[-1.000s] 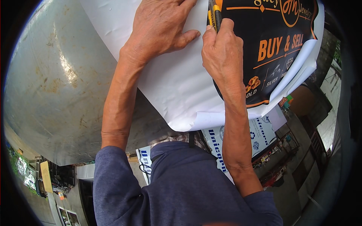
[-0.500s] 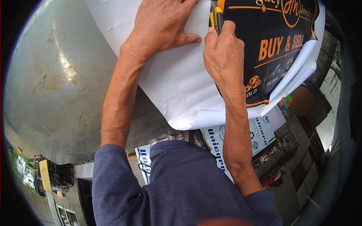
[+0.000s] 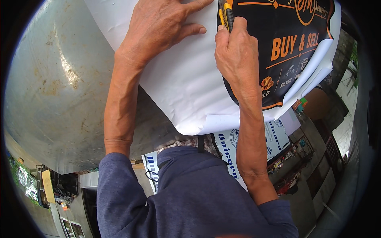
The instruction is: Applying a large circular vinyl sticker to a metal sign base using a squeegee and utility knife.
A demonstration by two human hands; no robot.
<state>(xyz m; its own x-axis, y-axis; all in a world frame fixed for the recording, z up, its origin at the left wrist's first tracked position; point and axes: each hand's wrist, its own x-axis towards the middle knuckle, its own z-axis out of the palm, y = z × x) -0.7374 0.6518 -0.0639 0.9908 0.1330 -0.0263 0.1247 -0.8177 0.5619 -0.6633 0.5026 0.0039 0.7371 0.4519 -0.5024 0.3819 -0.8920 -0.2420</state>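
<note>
A yellow and black utility knife [image 3: 226,15] is in the grip of my right hand [image 3: 238,51], near the top of the view. It lies at the left edge of a black printed sheet [image 3: 254,59] with orange and white artwork. That print sits on a larger white sheet [image 3: 178,91], whose near and right edges curl up. My left hand [image 3: 158,29] rests on the white sheet left of the knife, its fingers spread flat and thumb stretched toward the blade side. The knife's tip is cut off by the upper edge of the picture.
Under the sheets is a worn grey metal table top [image 3: 59,99], reaching far to the left. Blue-printed boards [image 3: 228,146] lie below, near my waist. Shelves with small items [image 3: 293,158] stand at the lower right, and a yellow board [image 3: 48,186] at the lower left.
My left hand has slid a little to the left and down. My right hand has shifted slightly up with the knife, still along the print's left edge.
</note>
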